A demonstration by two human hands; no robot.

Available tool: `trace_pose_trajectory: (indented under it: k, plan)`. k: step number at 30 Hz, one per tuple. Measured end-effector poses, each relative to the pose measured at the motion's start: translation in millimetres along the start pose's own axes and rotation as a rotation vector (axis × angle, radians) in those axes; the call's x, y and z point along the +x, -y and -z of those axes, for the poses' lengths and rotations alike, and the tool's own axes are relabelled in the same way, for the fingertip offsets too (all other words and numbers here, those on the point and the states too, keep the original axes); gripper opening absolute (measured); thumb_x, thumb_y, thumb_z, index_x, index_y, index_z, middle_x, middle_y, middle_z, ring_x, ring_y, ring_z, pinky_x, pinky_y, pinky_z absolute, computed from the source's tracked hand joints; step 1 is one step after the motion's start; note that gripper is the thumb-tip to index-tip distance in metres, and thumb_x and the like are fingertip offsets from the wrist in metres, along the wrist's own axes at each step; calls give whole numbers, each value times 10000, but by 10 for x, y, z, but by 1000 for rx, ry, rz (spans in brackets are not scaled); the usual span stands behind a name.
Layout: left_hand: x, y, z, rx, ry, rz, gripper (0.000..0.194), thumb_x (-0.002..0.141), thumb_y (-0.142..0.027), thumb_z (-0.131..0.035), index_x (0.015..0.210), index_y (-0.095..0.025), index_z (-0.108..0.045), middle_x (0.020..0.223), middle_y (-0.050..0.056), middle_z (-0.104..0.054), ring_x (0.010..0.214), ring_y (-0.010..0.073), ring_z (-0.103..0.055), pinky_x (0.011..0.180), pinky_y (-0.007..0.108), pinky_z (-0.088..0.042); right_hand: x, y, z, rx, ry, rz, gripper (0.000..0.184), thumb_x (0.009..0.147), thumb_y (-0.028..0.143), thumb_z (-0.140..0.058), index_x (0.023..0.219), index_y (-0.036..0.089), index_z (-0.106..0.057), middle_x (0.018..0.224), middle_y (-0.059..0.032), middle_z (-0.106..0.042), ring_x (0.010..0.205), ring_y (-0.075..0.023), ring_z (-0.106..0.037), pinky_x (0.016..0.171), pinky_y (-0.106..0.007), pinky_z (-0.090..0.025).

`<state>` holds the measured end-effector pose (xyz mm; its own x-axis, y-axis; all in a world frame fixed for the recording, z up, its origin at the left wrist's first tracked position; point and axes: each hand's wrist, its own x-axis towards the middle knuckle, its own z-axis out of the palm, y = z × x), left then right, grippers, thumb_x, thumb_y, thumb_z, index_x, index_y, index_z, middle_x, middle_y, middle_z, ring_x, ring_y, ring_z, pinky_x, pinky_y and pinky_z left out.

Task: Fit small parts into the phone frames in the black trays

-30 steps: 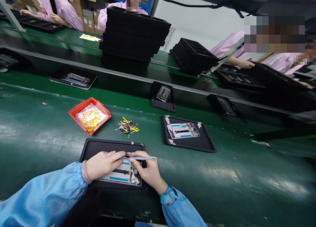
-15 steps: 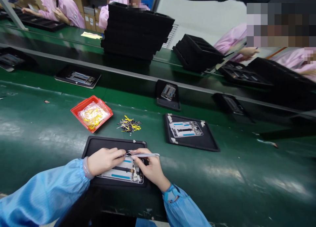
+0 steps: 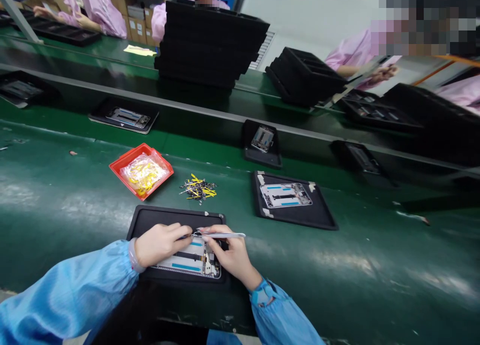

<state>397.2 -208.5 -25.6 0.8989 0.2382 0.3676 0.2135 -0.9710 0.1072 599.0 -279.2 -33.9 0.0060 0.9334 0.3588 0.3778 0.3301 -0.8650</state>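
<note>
An opened phone frame with blue strips and a dark ribbon cable lies in a black tray before me. My right hand pinches a pair of tweezers, whose tips reach the frame's far edge. Over the frame's left part lies my left hand, fingers curled and drawn together at that same edge. Whatever small piece may be between its fingertips is hidden. Beyond the tray sits a loose pile of small yellow-and-black flex cables.
A red bin holds a plastic bag of yellow parts. To the right, another tray carries a phone frame. Behind, a belt bears several trays with phone frames. Stacked black trays and co-workers in pink are across the line.
The trays on the belt have slid slightly to the right. My hands stay at the frame's far edge with the tweezers. A co-worker's hand at the right has shifted.
</note>
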Motion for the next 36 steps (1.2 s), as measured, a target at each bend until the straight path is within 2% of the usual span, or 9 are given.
trace_pose_trajectory:
  k: [8,12,15,18,25,36]
  plan:
    - [12,-7,12,-2,21,13,336,999,-121,-242,969,-154,-574,890,29,-616,665,137,-568,476,236,-421,-51,25,-23,-25,-12,28,112,870,141,-572,900,211,-654,845,-60,-752,759,-195,-725,675,-268,-603]
    - [22,-20,25,-14,-15,30,372,1007,-136,-213,951,-156,-580,857,25,-617,664,123,-588,493,206,-435,-80,12,-8,11,-8,-19,87,877,167,-578,931,219,-620,868,-64,-736,793,-207,-721,696,-301,-605]
    - [20,-28,29,-30,-23,51,374,1007,-144,-218,934,-160,-584,853,27,-617,676,108,-600,513,179,-452,-126,4,6,105,-96,-90,95,895,202,-573,983,228,-550,888,-64,-704,850,-219,-711,740,-343,-599]
    - [15,-27,29,-48,-3,59,352,998,-140,-241,948,-162,-589,870,34,-615,684,103,-604,517,166,-471,-175,6,7,178,-162,-92,99,923,214,-542,996,251,-486,869,-42,-678,863,-206,-700,788,-378,-588]
    - [42,-30,38,-64,-50,55,418,1008,-149,-171,930,-154,-581,829,28,-623,634,108,-617,483,177,-472,-237,-33,-9,66,-26,-26,148,916,131,-514,995,246,-468,867,-58,-690,843,-211,-702,738,-362,-586]
    - [14,-30,24,-73,7,73,333,986,-128,-259,948,-158,-588,869,34,-611,687,112,-606,526,167,-484,-185,-17,-13,12,3,43,184,896,96,-510,1001,245,-485,873,-59,-711,843,-208,-711,701,-320,-581]
